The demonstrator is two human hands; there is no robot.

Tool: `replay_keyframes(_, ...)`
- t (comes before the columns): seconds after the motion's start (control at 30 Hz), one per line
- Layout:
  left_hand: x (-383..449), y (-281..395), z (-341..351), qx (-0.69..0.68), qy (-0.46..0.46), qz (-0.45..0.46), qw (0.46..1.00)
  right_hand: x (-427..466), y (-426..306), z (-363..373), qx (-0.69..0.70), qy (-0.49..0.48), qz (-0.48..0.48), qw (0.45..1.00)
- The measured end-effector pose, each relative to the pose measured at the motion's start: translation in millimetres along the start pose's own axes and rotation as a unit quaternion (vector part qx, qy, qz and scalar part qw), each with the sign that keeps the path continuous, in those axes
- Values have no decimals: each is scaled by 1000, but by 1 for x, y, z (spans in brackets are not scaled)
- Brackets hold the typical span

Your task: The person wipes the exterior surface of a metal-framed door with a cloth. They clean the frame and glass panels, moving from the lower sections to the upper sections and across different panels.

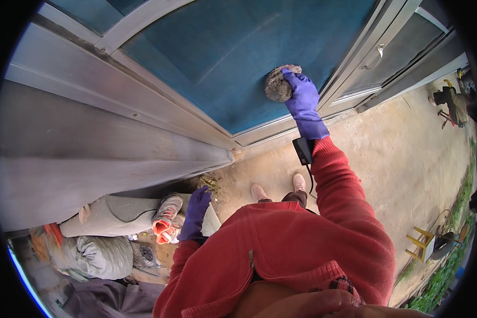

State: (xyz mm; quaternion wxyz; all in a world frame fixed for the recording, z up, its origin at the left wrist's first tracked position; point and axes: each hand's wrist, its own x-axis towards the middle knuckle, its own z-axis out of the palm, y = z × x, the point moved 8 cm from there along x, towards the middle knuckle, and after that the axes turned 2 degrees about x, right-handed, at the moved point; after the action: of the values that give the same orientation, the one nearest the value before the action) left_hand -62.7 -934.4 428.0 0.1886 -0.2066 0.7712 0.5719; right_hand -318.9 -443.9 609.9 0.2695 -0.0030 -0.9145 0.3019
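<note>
My right hand (303,95), in a purple rubber glove, holds a grey, dirty cloth or fuzzy pad (278,84) against the blue-tinted glass panel (238,51) of a metal-framed door. A faint pale streak crosses the glass. A small black device (302,150) with a cable is at my right wrist. My left hand (198,202), gloved in the same purple, hangs low at my side, near a pair of sneakers with orange lining (169,210); its fingers are partly bent and I cannot tell whether anything is in them.
A tied pale sack (103,256) and dark fabric (115,298) lie at the lower left, below a grey metal panel (103,139). A door handle (375,57) projects at the upper right. On the concrete floor (393,151), a small yellow-legged stool (422,244) stands near a tyre.
</note>
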Motion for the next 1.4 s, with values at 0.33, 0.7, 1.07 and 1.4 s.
replay_keyframes(0.33, -17, 6, -1, -21, 12, -15, 1000, -102, 81, 35, 517, 42, 155, 840)
replay_keyframes(0.7, 6, 23, 27, 6, -34, 60, 998, 62, -119, -206, 217, 143, -199, 945)
replay_keyframes(1.07, -40, -21, -13, -3, 19, -8, 1000, -2, -70, 22, 13, -71, -89, 993)
replay_keyframes(1.4, -57, -37, -27, -23, 74, -49, 996, 6, -116, -38, 240, 17, -110, 964)
